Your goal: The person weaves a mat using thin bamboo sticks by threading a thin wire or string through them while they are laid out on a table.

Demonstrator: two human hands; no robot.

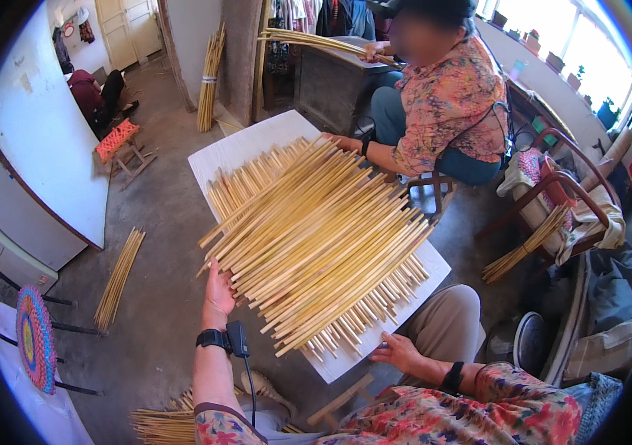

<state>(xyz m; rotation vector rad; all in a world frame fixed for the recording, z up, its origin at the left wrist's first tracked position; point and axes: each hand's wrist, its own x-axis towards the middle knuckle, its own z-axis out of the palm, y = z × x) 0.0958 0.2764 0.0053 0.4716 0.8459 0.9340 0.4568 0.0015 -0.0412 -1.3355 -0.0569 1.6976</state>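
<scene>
A thick layer of pale yellow stalks [323, 237] lies crosswise over a second layer of stalks on a white board [434, 259]. My left hand [219, 288] is at the left ends of the upper stalks, its fingers stretched out along them. At the board's near right edge, my right hand [403, 353] grips the rim, with the thumb side uppermost; part of its fingers is hidden. Across the board sits a co-worker, one hand [345, 142] touching the far ends of the stalks and the other hand [377, 50] holding a bunch of long stalks [323, 41].
Stalk bundles stand by the door frame [210, 81], lie on the floor at left [120, 278] and lean by a chair [527, 245] at right. More stalks [164, 423] lie near my feet. A chair with a round woven cushion [36, 340] and an orange-topped stool [117, 141] are at left.
</scene>
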